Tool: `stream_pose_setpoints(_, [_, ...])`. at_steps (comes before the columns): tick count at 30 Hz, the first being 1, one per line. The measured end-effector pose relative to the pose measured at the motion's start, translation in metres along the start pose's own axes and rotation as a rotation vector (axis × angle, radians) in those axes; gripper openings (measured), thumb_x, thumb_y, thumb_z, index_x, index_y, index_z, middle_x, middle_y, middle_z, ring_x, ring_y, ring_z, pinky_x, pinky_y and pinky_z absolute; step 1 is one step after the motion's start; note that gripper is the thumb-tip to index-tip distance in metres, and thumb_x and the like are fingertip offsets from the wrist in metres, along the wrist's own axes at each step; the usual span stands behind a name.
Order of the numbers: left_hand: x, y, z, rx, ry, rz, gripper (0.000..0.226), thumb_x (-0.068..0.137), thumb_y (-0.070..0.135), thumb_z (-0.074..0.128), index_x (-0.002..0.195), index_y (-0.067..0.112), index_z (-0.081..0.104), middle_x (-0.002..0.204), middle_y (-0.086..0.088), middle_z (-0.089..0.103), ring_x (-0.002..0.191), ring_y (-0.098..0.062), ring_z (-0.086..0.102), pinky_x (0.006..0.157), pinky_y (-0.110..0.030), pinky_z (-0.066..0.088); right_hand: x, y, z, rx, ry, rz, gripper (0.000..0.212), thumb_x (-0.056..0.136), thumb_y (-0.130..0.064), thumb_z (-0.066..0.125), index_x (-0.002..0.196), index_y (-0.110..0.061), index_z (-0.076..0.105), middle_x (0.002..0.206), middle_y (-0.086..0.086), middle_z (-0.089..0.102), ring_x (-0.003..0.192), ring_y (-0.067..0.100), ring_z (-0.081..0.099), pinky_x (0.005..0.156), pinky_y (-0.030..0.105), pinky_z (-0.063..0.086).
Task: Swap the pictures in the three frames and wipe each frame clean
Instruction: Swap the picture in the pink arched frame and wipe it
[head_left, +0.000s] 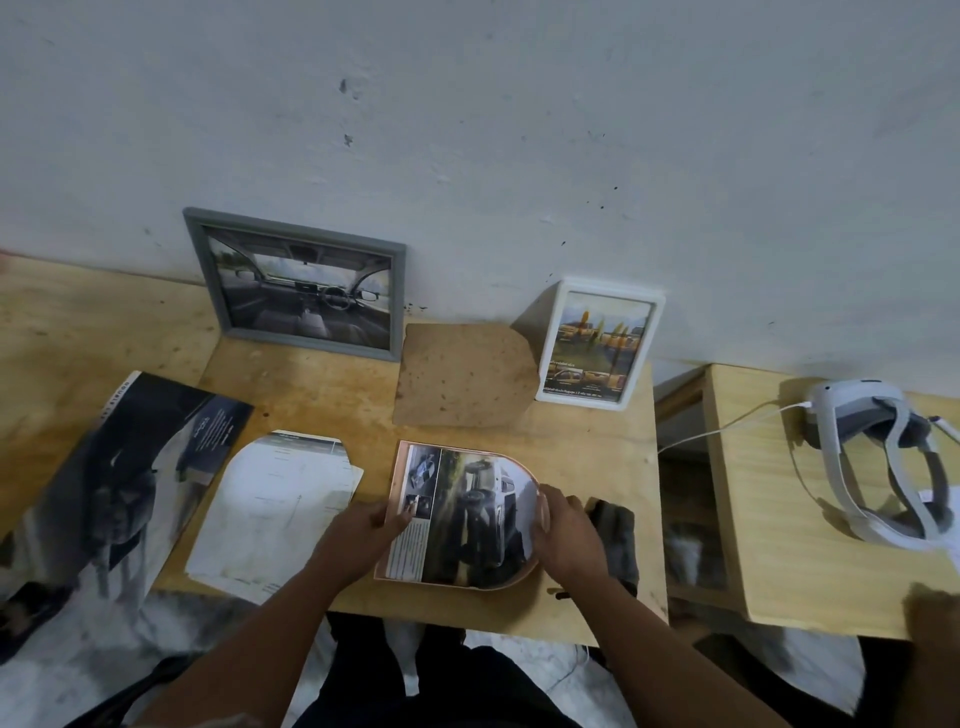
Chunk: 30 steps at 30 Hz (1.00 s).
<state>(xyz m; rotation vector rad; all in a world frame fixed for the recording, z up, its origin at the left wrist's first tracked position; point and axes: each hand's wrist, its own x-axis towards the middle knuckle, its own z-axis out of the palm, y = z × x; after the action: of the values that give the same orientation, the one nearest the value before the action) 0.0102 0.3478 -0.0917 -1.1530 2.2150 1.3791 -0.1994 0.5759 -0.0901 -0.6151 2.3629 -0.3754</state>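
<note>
A pink arch-shaped frame (410, 452) lies flat on the wooden table (322, 384), with a car picture (478, 519) in it. My left hand (358, 535) holds its left edge, thumb on the picture. Around the frame's rounded right edge curls my right hand (566, 535). A grey frame (298, 283) with a car-interior picture leans on the wall at the back left. Upright at the back right stands a white frame (597, 348) with a yellow-toned picture. A dark cloth (615, 535) lies just right of my right hand.
A brown backing board (462, 379) lies between the two upright frames. Cut white paper sheets (270, 504) and a dark brochure (130, 478) lie at the left. A second table (810, 519) at the right carries a white headset (883, 457) with a cable.
</note>
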Motion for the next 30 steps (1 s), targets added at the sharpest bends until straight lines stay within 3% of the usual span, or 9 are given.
stream_pose_setpoints(3, [-0.002, -0.006, 0.002, 0.056, -0.013, 0.031, 0.034, 0.102, 0.052, 0.055, 0.121, 0.028, 0.069, 0.115, 0.009, 0.075, 0.101, -0.013, 0.073, 0.079, -0.023, 0.057, -0.005, -0.003, 0.004, -0.075, 0.027, -0.007, 0.055, 0.092, -0.041, 0.060, 0.141, -0.030, 0.038, 0.126, 0.006, 0.046, 0.112, 0.030, 0.056, 0.077, 0.039, 0.057])
stream_pose_setpoints(9, [-0.003, -0.008, 0.003, 0.112, -0.001, 0.074, 0.031, 0.103, 0.050, 0.056, 0.117, 0.026, 0.070, 0.111, 0.009, 0.076, 0.093, -0.003, 0.070, 0.072, -0.019, 0.052, -0.007, -0.009, 0.020, -0.221, 0.035, 0.006, 0.087, 0.083, -0.064, 0.063, 0.149, -0.025, 0.023, 0.134, 0.009, 0.038, 0.122, 0.032, 0.046, 0.089, 0.042, 0.055])
stream_pose_setpoints(11, [-0.003, -0.009, 0.004, 0.120, 0.011, 0.081, 0.028, 0.102, 0.047, 0.057, 0.113, 0.025, 0.071, 0.106, 0.008, 0.077, 0.090, 0.000, 0.069, 0.074, -0.024, 0.055, -0.010, -0.010, 0.023, -0.254, 0.053, 0.010, 0.091, 0.083, -0.066, 0.064, 0.151, -0.023, 0.021, 0.136, 0.009, 0.037, 0.124, 0.031, 0.044, 0.093, 0.044, 0.053])
stream_pose_setpoints(16, [-0.001, -0.013, 0.005, 0.123, 0.016, 0.066, 0.034, 0.100, 0.054, 0.056, 0.109, 0.024, 0.069, 0.103, 0.007, 0.076, 0.091, -0.008, 0.070, 0.081, -0.038, 0.059, -0.013, -0.012, 0.031, -0.297, 0.084, 0.009, 0.077, 0.089, -0.064, 0.059, 0.147, -0.025, 0.025, 0.143, 0.009, 0.033, 0.127, 0.031, 0.042, 0.099, 0.046, 0.048])
stream_pose_setpoints(24, [-0.007, -0.008, 0.004, 0.124, -0.022, 0.062, 0.033, 0.101, 0.050, 0.058, 0.119, 0.024, 0.068, 0.112, 0.009, 0.075, 0.098, -0.011, 0.070, 0.084, -0.035, 0.058, -0.017, -0.018, 0.037, -0.165, 0.151, 0.077, 0.060, 0.089, -0.051, 0.065, 0.141, -0.034, 0.040, 0.150, 0.006, 0.031, 0.136, 0.030, 0.035, 0.107, 0.047, 0.041])
stream_pose_setpoints(30, [-0.010, -0.004, 0.000, 0.135, -0.036, 0.071, 0.028, 0.102, 0.047, 0.059, 0.119, 0.027, 0.068, 0.111, 0.009, 0.073, 0.095, -0.011, 0.067, 0.073, -0.026, 0.048, -0.019, -0.021, 0.033, -0.127, 0.224, 0.102, 0.047, 0.086, -0.044, 0.069, 0.128, -0.035, 0.052, 0.134, 0.000, 0.043, 0.124, 0.025, 0.041, 0.100, 0.045, 0.039])
